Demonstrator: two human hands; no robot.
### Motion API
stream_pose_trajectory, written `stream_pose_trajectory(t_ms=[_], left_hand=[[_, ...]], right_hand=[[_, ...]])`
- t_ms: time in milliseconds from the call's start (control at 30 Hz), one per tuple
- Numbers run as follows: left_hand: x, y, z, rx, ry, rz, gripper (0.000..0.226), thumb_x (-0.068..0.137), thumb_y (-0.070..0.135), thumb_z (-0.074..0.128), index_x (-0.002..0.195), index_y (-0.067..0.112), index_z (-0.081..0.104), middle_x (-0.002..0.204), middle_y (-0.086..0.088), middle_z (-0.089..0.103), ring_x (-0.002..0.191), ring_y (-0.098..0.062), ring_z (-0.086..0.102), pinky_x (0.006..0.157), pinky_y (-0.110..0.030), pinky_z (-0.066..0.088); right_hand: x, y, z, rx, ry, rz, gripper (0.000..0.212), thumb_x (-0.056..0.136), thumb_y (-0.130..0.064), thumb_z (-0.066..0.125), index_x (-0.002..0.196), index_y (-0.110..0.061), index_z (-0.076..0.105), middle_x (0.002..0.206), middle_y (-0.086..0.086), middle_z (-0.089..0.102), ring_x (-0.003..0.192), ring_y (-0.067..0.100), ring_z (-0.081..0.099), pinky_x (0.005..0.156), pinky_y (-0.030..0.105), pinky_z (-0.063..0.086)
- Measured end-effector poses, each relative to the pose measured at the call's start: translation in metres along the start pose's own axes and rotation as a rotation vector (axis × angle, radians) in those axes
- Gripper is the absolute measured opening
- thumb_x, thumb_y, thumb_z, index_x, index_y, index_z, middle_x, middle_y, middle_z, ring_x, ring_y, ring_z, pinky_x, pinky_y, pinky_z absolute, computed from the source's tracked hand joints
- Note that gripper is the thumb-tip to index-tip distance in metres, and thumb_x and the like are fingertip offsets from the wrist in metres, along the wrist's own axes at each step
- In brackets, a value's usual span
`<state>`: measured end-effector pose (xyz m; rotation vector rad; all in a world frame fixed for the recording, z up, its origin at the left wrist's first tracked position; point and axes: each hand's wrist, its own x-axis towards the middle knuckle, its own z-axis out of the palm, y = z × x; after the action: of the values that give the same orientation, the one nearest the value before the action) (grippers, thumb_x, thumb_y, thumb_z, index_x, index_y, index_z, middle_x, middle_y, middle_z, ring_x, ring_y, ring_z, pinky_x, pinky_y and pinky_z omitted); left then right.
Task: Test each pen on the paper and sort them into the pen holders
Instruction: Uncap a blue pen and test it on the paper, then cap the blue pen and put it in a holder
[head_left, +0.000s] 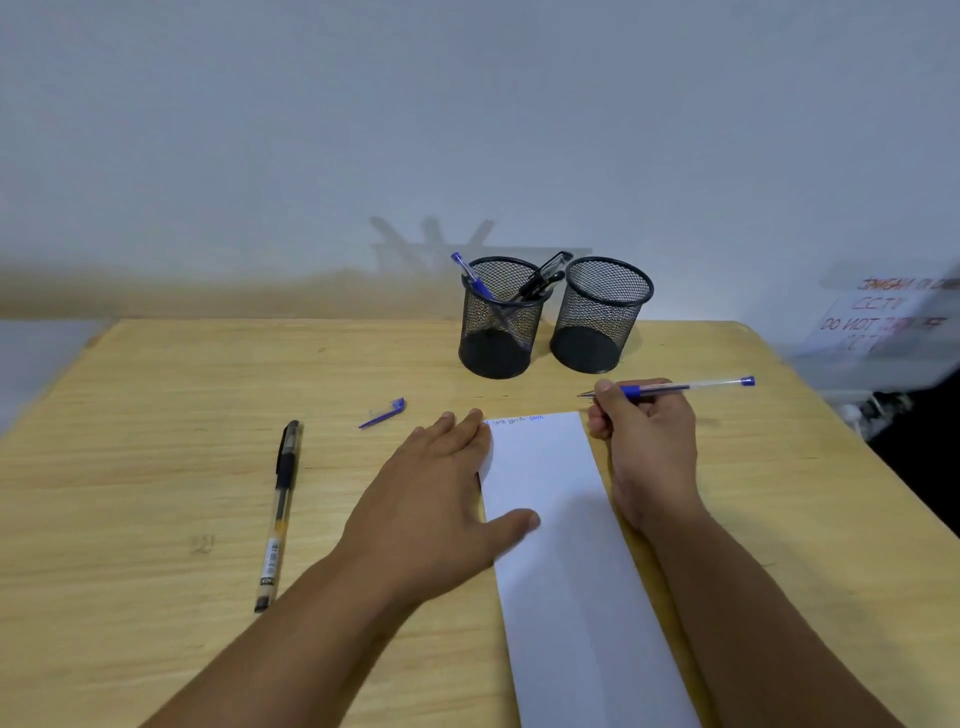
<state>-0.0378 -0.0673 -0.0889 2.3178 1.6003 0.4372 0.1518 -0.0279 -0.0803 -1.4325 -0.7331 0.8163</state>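
A long white sheet of paper (566, 545) lies on the wooden table, with small blue scribbles along its far edge. My left hand (441, 499) rests flat on the paper's left side, fingers spread. My right hand (647, 441) sits just right of the paper's far corner and grips an uncapped blue pen (691, 386), tip pointing left above the table. The pen's blue cap (385, 412) lies left of my left hand. Two black mesh pen holders stand behind the paper: the left holder (497, 322) has several pens in it, the right holder (597, 317) looks empty.
A black capped gel pen (280, 512) lies on the table at the left, running near to far. A white sign with red handwriting (878, 322) sits at the right edge, blurred. A pale wall rises behind the table.
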Motion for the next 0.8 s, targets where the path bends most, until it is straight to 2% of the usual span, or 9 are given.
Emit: stream_pose_trajectory(t_ms=[100,167,300,533,600,633,667,700,800], left_hand=[[-0.001,0.003,-0.002,-0.112,0.055,-0.013,0.089,0.084,0.063,0.056,0.155,0.026,0.019,0.161,0.019,0.004,0.147,0.000,0.005,0.116,-0.021,0.009],[0.001,0.000,-0.006,-0.260,0.198,-0.073,0.071,0.085,0.050,0.064,0.147,0.025,0.040,0.155,0.018,0.029,0.143,-0.001,0.025,0.115,-0.025,0.026],[0.016,-0.021,-0.015,-0.267,0.468,-0.194,0.039,0.086,0.034,0.068,0.124,0.030,0.065,0.119,0.014,0.062,0.108,-0.009,0.058,0.092,-0.028,0.048],[0.032,-0.042,-0.038,0.020,0.191,-0.402,0.026,0.090,0.032,0.051,0.102,0.018,0.070,0.101,-0.004,0.060,0.099,-0.031,0.056,0.081,-0.040,0.052],[0.033,-0.043,-0.042,-0.005,0.170,-0.422,0.026,0.088,0.027,0.048,0.092,0.030,0.073,0.091,-0.004,0.061,0.088,-0.030,0.059,0.079,-0.039,0.054],[0.035,-0.045,-0.043,-0.031,0.160,-0.412,0.013,0.088,0.026,0.049,0.078,0.033,0.054,0.092,-0.004,0.063,0.088,-0.030,0.060,0.081,-0.039,0.055],[0.034,-0.042,-0.046,-0.070,0.191,-0.403,0.028,0.089,0.024,0.052,0.103,0.006,0.069,0.098,-0.003,0.068,0.092,-0.028,0.063,0.085,-0.039,0.054],[0.032,-0.040,-0.048,-0.108,0.204,-0.391,0.023,0.090,0.023,0.058,0.106,0.025,0.075,0.106,-0.001,0.071,0.099,-0.025,0.064,0.088,-0.037,0.053],[0.019,-0.024,-0.056,-0.329,0.281,-0.377,0.010,0.088,0.026,0.069,0.093,0.029,0.077,0.098,0.008,0.075,0.091,-0.012,0.067,0.085,-0.035,0.054]], right_hand=[[0.000,0.002,-0.002,-0.010,-0.002,-0.001,0.013,0.091,-0.018,0.067,0.081,-0.010,0.066,0.062,0.001,0.065,0.057,0.011,0.057,0.066,0.031,0.049],[-0.003,0.000,-0.003,0.003,-0.001,-0.005,0.016,0.091,-0.020,0.067,0.086,-0.005,0.067,0.065,0.002,0.066,0.057,0.010,0.058,0.067,0.030,0.050],[-0.009,-0.002,-0.004,0.003,-0.010,-0.007,0.021,0.091,-0.024,0.067,0.089,-0.004,0.066,0.067,0.003,0.066,0.058,0.010,0.057,0.063,0.029,0.048],[-0.029,-0.005,-0.017,0.027,-0.057,0.077,0.017,0.090,-0.023,0.068,0.090,-0.006,0.067,0.071,0.006,0.067,0.063,0.015,0.060,0.065,0.030,0.051],[-0.035,-0.006,-0.023,0.054,-0.090,0.103,0.016,0.090,-0.021,0.068,0.090,-0.005,0.068,0.072,0.008,0.066,0.063,0.016,0.058,0.065,0.030,0.051],[-0.039,-0.006,-0.026,0.056,-0.108,0.106,0.016,0.091,-0.021,0.067,0.090,-0.004,0.069,0.072,0.009,0.066,0.063,0.015,0.058,0.064,0.029,0.050],[-0.042,-0.005,-0.029,0.050,-0.125,0.109,0.017,0.091,-0.021,0.067,0.090,-0.004,0.069,0.072,0.009,0.066,0.063,0.015,0.058,0.064,0.029,0.050],[-0.046,-0.006,-0.032,0.044,-0.144,0.111,0.016,0.091,-0.021,0.067,0.091,-0.004,0.070,0.072,0.009,0.066,0.063,0.016,0.058,0.063,0.030,0.049],[-0.058,-0.010,-0.041,0.050,-0.209,0.101,0.016,0.091,-0.019,0.067,0.093,-0.003,0.069,0.071,0.010,0.066,0.064,0.016,0.059,0.063,0.030,0.049]])
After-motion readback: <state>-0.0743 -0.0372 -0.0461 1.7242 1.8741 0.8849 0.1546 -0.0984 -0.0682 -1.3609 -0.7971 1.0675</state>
